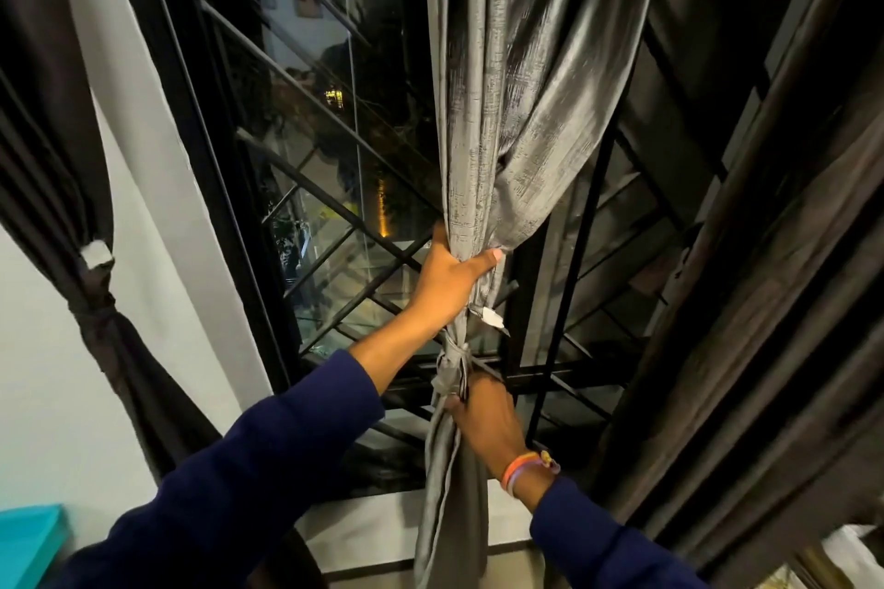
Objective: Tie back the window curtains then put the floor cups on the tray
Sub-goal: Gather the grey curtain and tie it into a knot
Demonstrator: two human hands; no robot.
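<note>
A shiny grey curtain (497, 110) hangs in front of the window, bunched into a narrow bundle. A grey fabric tie (452, 361) is knotted around the bundle. My left hand (452, 280) grips the gathered curtain just above the tie. Just below the knot, my right hand (488, 416) holds the bundle; a coloured band is on that wrist. Another dark curtain (71, 187) on the left wall is gathered with its own tie (93, 304). No cups or tray are in view.
The black window frame with a diagonal metal grille (344, 215) is behind the curtain, and it is dark outside. A dark curtain (765, 301) hangs at the right. A teal object (28, 540) sits at the bottom left. A white sill (363, 526) runs under the window.
</note>
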